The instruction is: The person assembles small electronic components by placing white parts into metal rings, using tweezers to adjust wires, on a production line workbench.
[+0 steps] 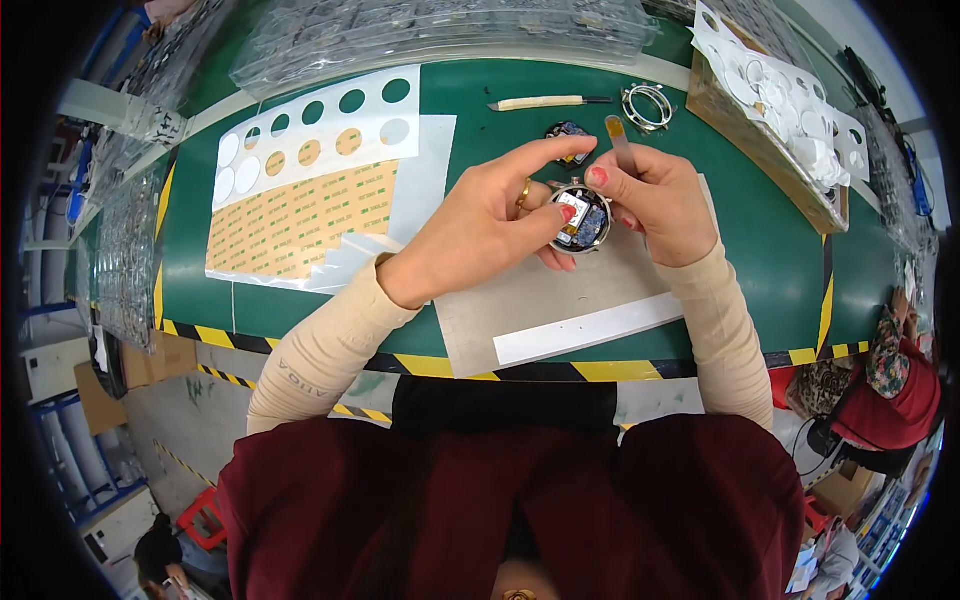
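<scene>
Near the middle of the bench, my left hand grips a round silver watch case with its thumb pressed on the white part inside. Blue circuitry shows around that thumb, and the other fingers are partly hidden beneath the case. My right hand pinches a slim, flat grey tool with an amber-coloured upper end; its lower end is hidden by the fingers. These fingers are close against the right side of the case. Just beyond the left forefinger lies another round watch module. An empty silver watch case sits farther back.
A craft knife with a wrapped handle lies at the back. Left are a hole-punched white sheet and tan adhesive sheet. A grey mat bears a white strip. A wooden box stands right, clear trays behind.
</scene>
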Demonstrator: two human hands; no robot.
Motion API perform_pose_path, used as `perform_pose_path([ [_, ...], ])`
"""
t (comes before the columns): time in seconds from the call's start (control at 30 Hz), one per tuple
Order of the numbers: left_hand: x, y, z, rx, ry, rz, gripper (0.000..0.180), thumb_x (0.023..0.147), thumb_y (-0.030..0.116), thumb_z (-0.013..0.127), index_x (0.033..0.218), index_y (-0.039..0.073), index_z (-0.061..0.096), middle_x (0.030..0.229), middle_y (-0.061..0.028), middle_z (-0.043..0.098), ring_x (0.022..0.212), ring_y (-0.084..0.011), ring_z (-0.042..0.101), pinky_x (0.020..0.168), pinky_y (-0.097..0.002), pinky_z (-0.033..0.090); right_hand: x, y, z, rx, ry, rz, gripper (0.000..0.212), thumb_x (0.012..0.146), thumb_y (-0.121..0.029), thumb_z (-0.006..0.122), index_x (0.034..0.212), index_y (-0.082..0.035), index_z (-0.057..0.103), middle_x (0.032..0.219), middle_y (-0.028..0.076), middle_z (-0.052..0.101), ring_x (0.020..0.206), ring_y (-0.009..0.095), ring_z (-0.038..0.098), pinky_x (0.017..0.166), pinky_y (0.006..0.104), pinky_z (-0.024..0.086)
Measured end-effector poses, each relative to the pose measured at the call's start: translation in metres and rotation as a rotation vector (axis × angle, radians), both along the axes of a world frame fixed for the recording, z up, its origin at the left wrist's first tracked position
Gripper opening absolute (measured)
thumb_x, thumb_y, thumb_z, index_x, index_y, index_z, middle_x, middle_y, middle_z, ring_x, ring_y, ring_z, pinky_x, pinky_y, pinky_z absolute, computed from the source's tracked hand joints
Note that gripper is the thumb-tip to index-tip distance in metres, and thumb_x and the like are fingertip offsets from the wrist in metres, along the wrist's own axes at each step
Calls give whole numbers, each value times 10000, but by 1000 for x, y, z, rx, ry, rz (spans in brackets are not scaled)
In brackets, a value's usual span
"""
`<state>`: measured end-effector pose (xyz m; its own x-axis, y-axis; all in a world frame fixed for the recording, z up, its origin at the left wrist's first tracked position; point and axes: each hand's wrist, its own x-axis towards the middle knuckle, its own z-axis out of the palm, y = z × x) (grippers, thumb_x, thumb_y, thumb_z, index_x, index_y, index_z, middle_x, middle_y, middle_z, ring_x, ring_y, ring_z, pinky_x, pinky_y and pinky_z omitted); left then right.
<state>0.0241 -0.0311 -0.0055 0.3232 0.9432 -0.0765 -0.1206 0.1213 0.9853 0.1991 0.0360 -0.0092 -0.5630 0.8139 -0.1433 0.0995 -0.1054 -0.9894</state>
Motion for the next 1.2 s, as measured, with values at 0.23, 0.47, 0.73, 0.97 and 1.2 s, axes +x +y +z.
perform_pose_path([
  [0.23, 1, 4, 1, -15, -89, 167, 498, 830, -21, 446, 1302, 48, 305, 772, -88, 591, 660, -166, 627, 604, -253, 521, -9, -8, 4, 9, 110, -144, 186, 844, -135, 574, 940, 23, 593, 653, -11, 521, 491, 38, 388, 445, 175, 282],
  [0.47, 0, 4, 4, 14, -143, 272, 484, 838, -23, 439, 1298, 47, 304, 821, -113, 599, 683, -176, 628, 621, -259, 526, -12, -14, 5, 9, 174, -202, 204, 823, -60, 579, 994, 52, 581, 676, 27, 568, 467, 46, 410, 419, 181, 294],
  [0.73, 0, 5, 4, 48, -125, 218, 506, 840, -25, 427, 1314, 66, 278, 812, -98, 597, 682, -164, 622, 621, -255, 525, -15, -16, 10, 18, 198, -117, 254, 848, -48, 524, 1086, 41, 534, 714, 20, 564, 496, 42, 396, 432, 179, 300],
  [0.97, -1, 3, 0, 53, -100, 157, 513, 843, -24, 423, 1322, 77, 268, 793, -93, 597, 674, -158, 621, 611, -253, 526, -6, -14, 3, 122, 109, 22, 272, 851, -34, 490, 1116, 15, 525, 675, -33, 508, 506, 13, 379, 454, 168, 302],
  [1.2, 1, 4, 1, 87, -138, 194, 517, 846, -23, 431, 1326, 79, 267, 773, -80, 588, 674, -146, 615, 611, -251, 528, -9, -16, 4, 73, 176, -70, 246, 843, -21, 504, 1084, 11, 539, 679, -31, 525, 507, 6, 377, 448, 166, 302],
])
